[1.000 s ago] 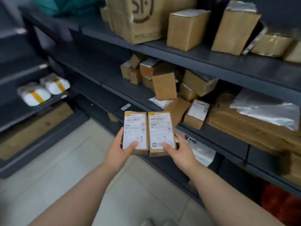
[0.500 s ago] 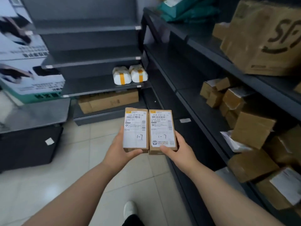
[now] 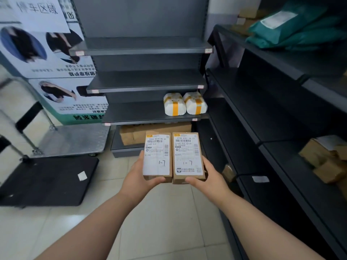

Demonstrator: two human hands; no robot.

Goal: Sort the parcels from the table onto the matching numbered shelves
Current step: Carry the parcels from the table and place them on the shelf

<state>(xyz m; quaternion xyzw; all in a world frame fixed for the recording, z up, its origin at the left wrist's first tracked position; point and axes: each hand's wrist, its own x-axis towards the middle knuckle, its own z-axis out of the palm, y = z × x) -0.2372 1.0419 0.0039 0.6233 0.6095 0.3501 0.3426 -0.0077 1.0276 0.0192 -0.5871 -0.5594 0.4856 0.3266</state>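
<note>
Change: view swung left vs earlier; grey shelf unit [image 3: 144, 83] now straight ahead, black side rack [image 3: 272, 132] w/ brown boxes slid off to the right; both parcels kept side by side in the hands.
Left hand [image 3: 138, 178]: grip closed on left parcel [image 3: 157, 158], thumb over its near bottom edge, fingers under.
Right hand [image 3: 208, 177]: grip closed on right parcel [image 3: 188, 157], thumb at near bottom edge, fingers wrapped round right side.
Parcels: two small brown boxes, long sides touching, held flat-ish over floor, labels up; each has "1-7" handwritten.
Location: in front of grey shelf unit, above tiled floor [image 3: 165, 222], not on any shelf.
Shelf contents: two white wrapped bundles [image 3: 185, 104] w/ orange tape on third board, right end; cardboard cartons [image 3: 155, 131] on lowest level behind parcels.
Left side: poster [image 3: 52, 59], metal trolley [image 3: 75, 139], black platform [image 3: 47, 181].
Top right: green mailer bag [image 3: 293, 25] on black side rack.
</note>
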